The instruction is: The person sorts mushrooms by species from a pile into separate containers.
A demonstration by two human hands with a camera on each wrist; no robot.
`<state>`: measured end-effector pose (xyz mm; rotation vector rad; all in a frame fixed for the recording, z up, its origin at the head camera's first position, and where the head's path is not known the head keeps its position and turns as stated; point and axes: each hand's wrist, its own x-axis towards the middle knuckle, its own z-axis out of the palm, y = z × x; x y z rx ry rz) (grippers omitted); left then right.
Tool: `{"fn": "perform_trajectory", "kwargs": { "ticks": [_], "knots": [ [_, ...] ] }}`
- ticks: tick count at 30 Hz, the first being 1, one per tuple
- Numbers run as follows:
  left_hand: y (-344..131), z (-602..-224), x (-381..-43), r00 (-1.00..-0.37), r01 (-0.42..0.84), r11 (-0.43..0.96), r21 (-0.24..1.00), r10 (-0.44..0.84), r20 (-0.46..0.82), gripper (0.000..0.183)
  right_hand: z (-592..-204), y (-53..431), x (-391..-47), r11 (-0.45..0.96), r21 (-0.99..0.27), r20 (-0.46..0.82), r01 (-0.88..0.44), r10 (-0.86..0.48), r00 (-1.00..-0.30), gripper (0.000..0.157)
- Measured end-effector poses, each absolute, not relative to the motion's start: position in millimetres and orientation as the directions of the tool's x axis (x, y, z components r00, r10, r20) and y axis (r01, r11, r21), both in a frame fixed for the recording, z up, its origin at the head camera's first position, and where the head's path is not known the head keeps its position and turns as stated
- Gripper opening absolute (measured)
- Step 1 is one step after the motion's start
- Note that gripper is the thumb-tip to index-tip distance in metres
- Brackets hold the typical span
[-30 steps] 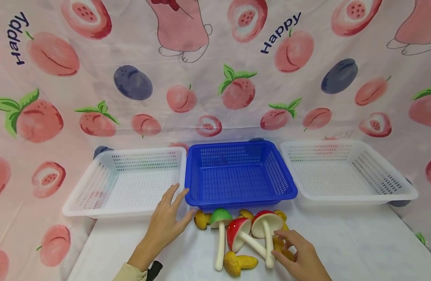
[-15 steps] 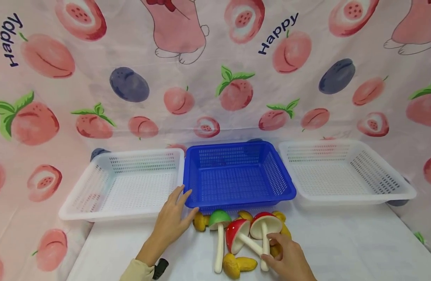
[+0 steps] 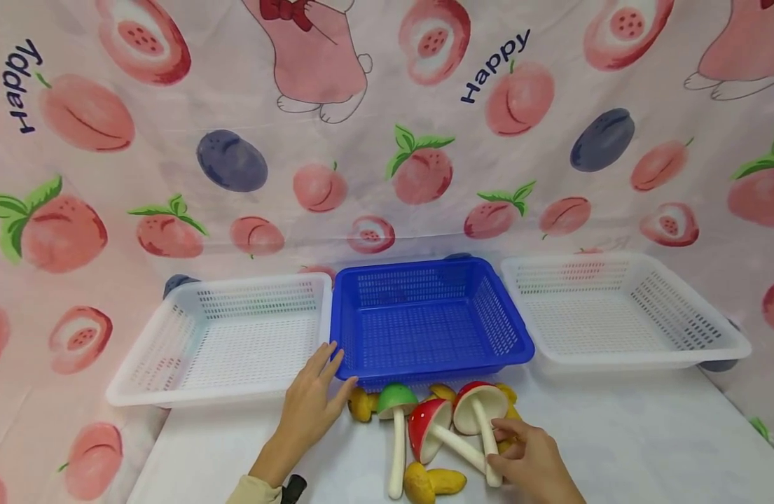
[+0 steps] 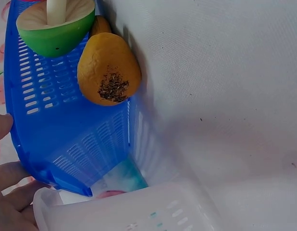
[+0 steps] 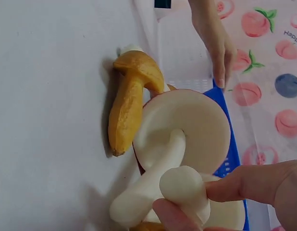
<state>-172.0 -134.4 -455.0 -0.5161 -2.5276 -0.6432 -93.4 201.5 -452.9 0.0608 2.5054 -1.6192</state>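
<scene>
Red mushroom (image 3: 481, 416), the right one of two, lies just near of the blue basket (image 3: 433, 369). From the left now: my left hand (image 3: 311, 404) holds nothing, fingers loosely spread at the basket's near-left corner; a careless nudge could shift it. Next, the other red mushroom (image 3: 447, 439), its stem running up to mine; a sideways pull might drag it along. Right: my right hand (image 3: 533, 458) pinches the stem near its foot, so the cap could tip.

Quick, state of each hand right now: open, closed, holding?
Left hand: open, holding nothing, at the blue basket.
Right hand: closed, pinching the rightmost red mushroom by its stem.
</scene>
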Motion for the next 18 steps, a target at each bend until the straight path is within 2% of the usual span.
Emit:
{"fn": "perform_trajectory", "kwargs": {
  "ticks": [6,15,18],
  "knots": [
    [-133,-456,-173,-0.809,0.466,0.816,0.343,0.235,0.539,0.049,-448,214,-93,0.338,-0.928,-0.199,0.155,-0.098,-0.975,0.055],
    [-134,-458,-174,-0.793,0.467,0.825,0.318,0.231,0.564,0.049,-440,227,-89,0.389,-0.9,-0.247,0.194,-0.091,-0.965,0.049],
    [-133,-460,-173,-0.779,0.478,0.821,0.311,0.232,0.583,0.049,-438,233,-87,0.389,-0.905,-0.229,0.17,-0.108,-0.968,0.05]
  ]
}}
